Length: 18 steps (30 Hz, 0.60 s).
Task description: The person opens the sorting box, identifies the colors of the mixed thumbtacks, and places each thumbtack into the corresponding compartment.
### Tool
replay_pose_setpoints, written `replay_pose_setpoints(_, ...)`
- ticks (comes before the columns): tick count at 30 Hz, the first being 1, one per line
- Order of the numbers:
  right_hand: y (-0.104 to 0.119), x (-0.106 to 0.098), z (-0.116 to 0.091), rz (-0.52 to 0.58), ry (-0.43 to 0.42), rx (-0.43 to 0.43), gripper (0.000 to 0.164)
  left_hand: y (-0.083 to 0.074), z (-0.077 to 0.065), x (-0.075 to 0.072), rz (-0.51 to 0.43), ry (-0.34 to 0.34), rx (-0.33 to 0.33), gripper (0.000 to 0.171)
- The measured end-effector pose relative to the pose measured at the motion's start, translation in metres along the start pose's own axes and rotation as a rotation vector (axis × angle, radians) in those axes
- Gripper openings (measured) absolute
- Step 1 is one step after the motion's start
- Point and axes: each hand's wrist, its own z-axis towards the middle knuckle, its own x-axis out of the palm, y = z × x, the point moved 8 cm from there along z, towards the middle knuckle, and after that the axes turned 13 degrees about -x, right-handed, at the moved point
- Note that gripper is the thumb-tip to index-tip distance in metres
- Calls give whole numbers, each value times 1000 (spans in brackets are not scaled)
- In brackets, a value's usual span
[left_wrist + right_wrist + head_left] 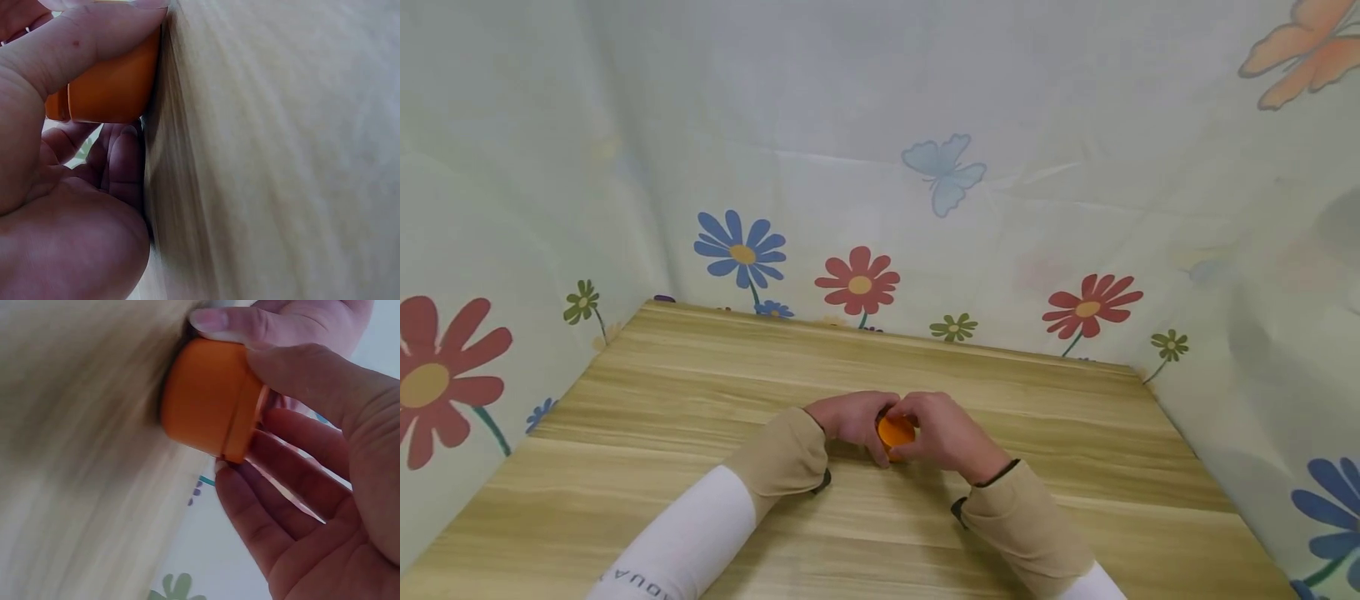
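Observation:
A small round orange jar (896,433) stands upright on the wooden table, between both hands. My left hand (855,417) grips its body from the left, with the thumb across the near side. From the right, my right hand (945,434) pinches the lid (248,419) at its rim between thumb and fingers. In the right wrist view, a thin seam runs between the lid and the jar body (203,394). The left wrist view shows the jar's base close against the table, with the left fingers curled around behind it. The jar's far side is hidden.
The wooden tabletop (700,375) spreads around the hands and ends at a back edge against a pale cloth (820,108) printed with flowers and butterflies. The cloth also hangs along the left and right sides. A small dark purple item (664,298) shows at the back left corner.

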Motion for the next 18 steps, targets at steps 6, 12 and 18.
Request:
replay_pose_setpoints(6,7,-2,4,-42,38,-6,33,0,-2,0,4,-5,-23,57)
replay_pose_setpoints(12,8,-2,4,-32,47,-4,34,0,-2,1,0,-3,-29,56)
replay_pose_setpoints(18,8,-2,4,-42,43,-21,32,-3,-4,0,-11,-4,-50,56)
